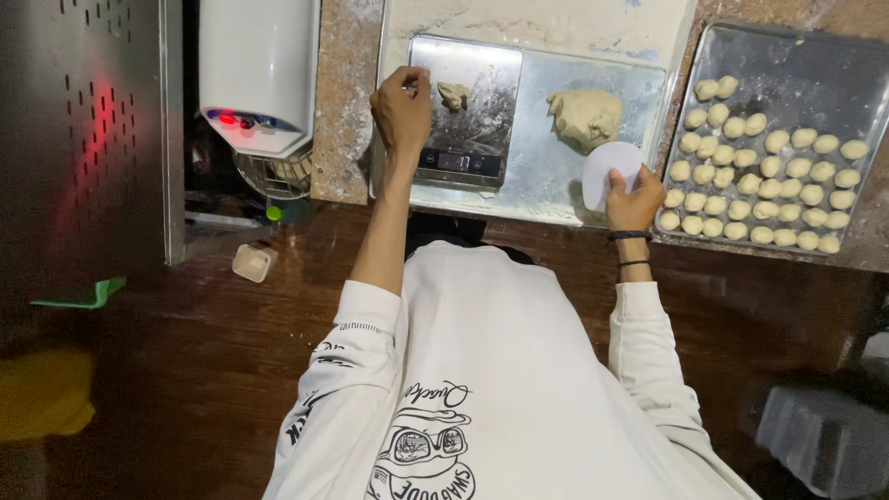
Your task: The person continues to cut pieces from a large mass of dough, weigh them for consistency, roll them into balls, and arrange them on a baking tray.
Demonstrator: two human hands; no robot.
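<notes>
Two hands work over a flour-dusted metal tray (546, 176) on a stone counter (344, 111). All positions below are given relative to the digital kitchen scale (466, 116), which sits on the tray's left part.

Left hand (401, 109): positioned at the scale's left edge, over the platform. The fingers are curled together with the tips drawn in; whether they pinch a bit of dough cannot be determined from this view.

Small dough piece (453, 94): rests on the scale platform, just right of the left hand and apart from it.

Large dough lump (585, 116): lies on the tray, to the right of the scale, not touching it.

Right hand (635, 202): located right of and below the scale, near the tray's front edge. It is closed on a white round-edged dough scraper (609, 169), whose blade points up toward the large dough lump. A dark band circles the wrist.

Baking sheet (815, 56): sits farther right of the scale, beyond the tray. It holds rows of portioned dough balls (761, 181), most touching one another.

White appliance (257, 69): stands left of the scale, beyond the counter's edge.
</notes>
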